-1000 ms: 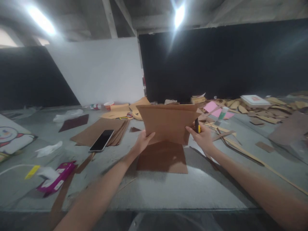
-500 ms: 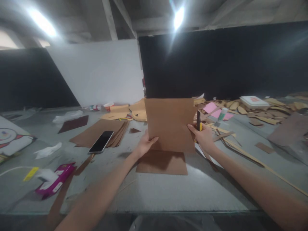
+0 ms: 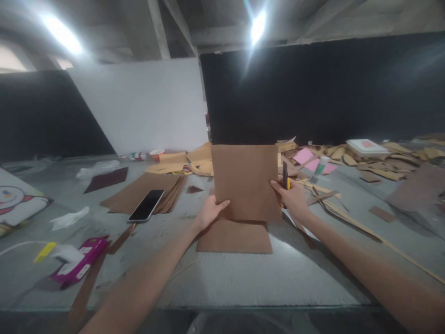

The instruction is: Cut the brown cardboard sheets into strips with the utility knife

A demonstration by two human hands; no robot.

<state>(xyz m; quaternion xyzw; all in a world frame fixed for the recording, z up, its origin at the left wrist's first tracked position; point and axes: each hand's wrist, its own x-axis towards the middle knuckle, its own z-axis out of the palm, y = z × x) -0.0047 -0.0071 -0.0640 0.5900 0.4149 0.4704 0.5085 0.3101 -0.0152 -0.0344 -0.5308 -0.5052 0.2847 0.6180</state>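
Observation:
I hold a square brown cardboard sheet (image 3: 245,181) upright over the grey table (image 3: 243,278). My left hand (image 3: 209,211) pinches its lower left edge. My right hand (image 3: 293,197) grips its right edge and also holds a black-and-yellow utility knife (image 3: 285,176), blade end pointing up. A second brown cardboard piece (image 3: 234,236) lies flat on the table under the held sheet.
A black phone (image 3: 146,204) rests on a stack of cardboard sheets (image 3: 139,190) at left. A magenta box (image 3: 78,262) and a yellow tag (image 3: 43,251) lie near the front left. Cardboard scraps, pink paper (image 3: 308,157), a glue bottle (image 3: 320,165) and a white box (image 3: 367,147) crowd the right.
The held sheet went from tilted and bowed to flat and upright, facing me. It then dropped slightly towards the piece on the table. Both hands kept their grip.

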